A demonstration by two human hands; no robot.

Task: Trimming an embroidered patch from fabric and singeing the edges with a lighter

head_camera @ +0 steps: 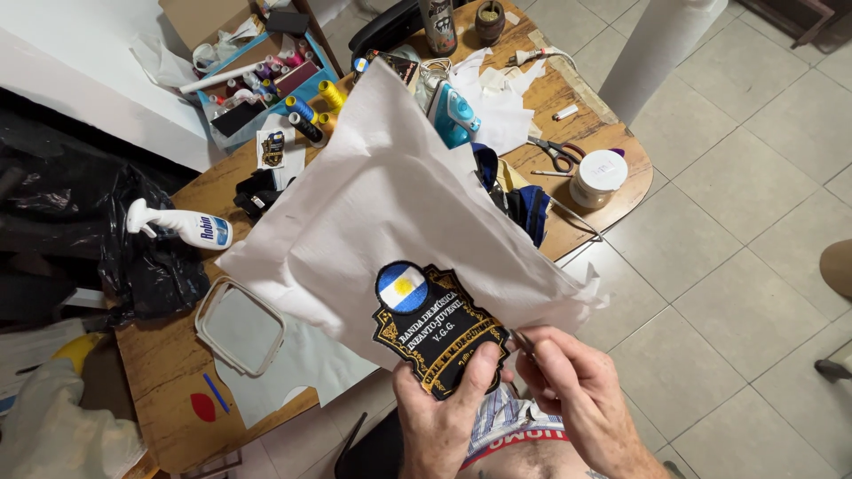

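Pinching the black embroidered patch (439, 330) at lower centre, the left hand (444, 412) clamps its thumb on it while the right hand (577, 381) grips a thin tool (522, 341) at its edge (white backing sheet (382, 195) mostly still attached).

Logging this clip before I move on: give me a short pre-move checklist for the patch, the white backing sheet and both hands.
1. Left hand grips the embroidered patch, thumb on its face: ok.
2. Right hand holds a thin metal tool at the patch edge: ok; its kind: cannot tell.
3. White backing sheet attached around the patch: ok.
4. Patch face unobstructed, apart from the thumb: ok.
5. Scissors on the wooden table, away from both hands: ok.
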